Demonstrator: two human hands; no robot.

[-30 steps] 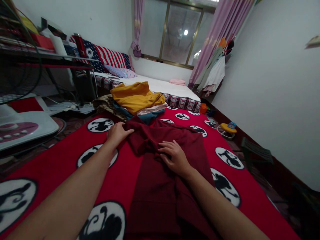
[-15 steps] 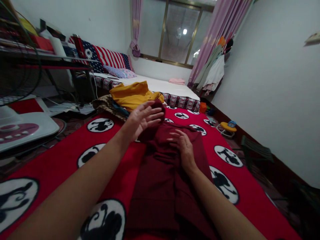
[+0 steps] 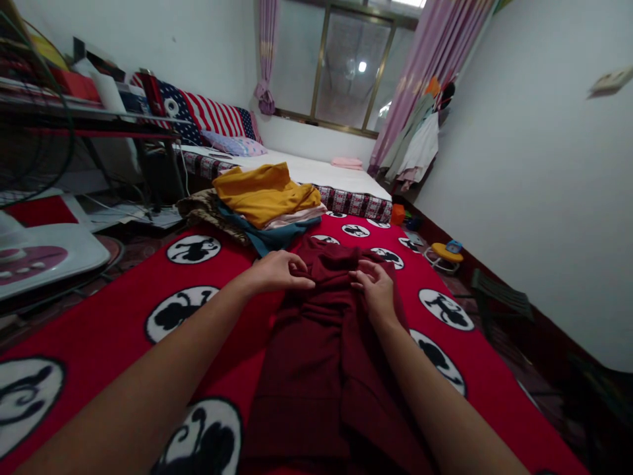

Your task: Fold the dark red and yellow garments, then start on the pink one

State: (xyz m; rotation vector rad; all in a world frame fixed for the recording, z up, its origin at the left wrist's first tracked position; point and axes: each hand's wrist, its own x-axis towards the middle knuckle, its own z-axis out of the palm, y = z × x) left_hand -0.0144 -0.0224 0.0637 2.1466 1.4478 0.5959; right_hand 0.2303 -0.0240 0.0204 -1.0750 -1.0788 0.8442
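A maroon top [image 3: 311, 369] lies lengthwise before me on a red blanket [image 3: 247, 356] with black-and-white round prints. Its upper part is bunched into creases, and its lower end spreads toward me. My left hand [image 3: 281, 270] is at the upper left edge of the top, fingers curled on the cloth and thumb stretched along it. Opposite it, my right hand [image 3: 376, 287] has bent fingers gathered on the cloth near the upper right edge. The fingertips of both hands are partly hidden in the folds.
Beyond the top is a clothes pile with a yellow garment [image 3: 270, 191] over a teal one [image 3: 277, 234]. A bed [image 3: 306, 168] stands under the window. A cluttered desk [image 3: 99, 122] is at left; a yellow stool [image 3: 445, 253] and a dark folding chair [image 3: 502, 293] are at right.
My left hand has come down and nearer from above the top's far left, and the maroon cloth there now lies folded in. The fingers of both hands have curled onto the cloth.
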